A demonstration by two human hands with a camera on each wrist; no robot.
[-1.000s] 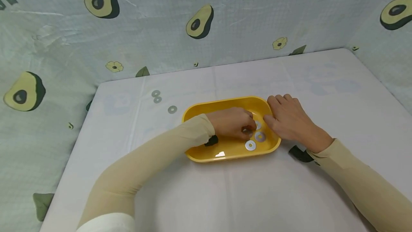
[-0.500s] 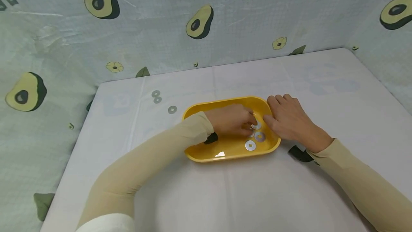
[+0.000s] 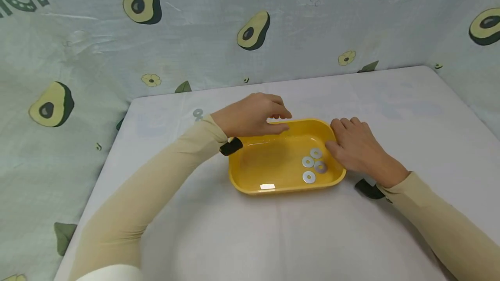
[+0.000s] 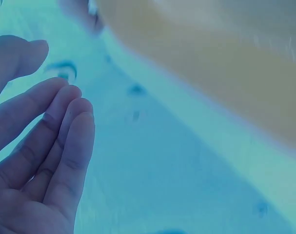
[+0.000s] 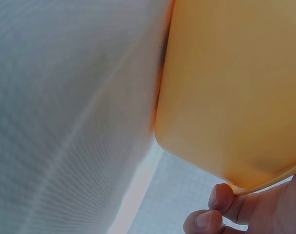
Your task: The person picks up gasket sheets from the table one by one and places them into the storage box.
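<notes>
My left hand (image 3: 254,115) hovers over the far left rim of a yellow plastic tray (image 3: 265,164). Its fingers are extended and slightly bent, thumb apart, and the palm holds nothing in the left wrist view, where the same hand (image 4: 50,156) shows at the left. At the tray's right end, my right hand (image 3: 357,148) grips the rim, thumb on the inner side. The right wrist view shows curled fingers (image 5: 223,197) under the rim, beside the tray's outer wall (image 5: 230,87). Several flat metal washers (image 3: 309,177) lie in the tray's right half.
More washers (image 3: 198,113) lie on the white table (image 3: 218,237) behind the left forearm, partly hidden by it. A cloth printed with avocados (image 3: 187,34) hangs behind and at the sides of the table. Dark wrist-camera mounts (image 3: 232,146) jut from both wrists.
My left hand has let go of a washer in the tray, lifted, and moved back and left to the far rim, fingers spreading. My right hand keeps its grip. The head view has shifted slightly.
</notes>
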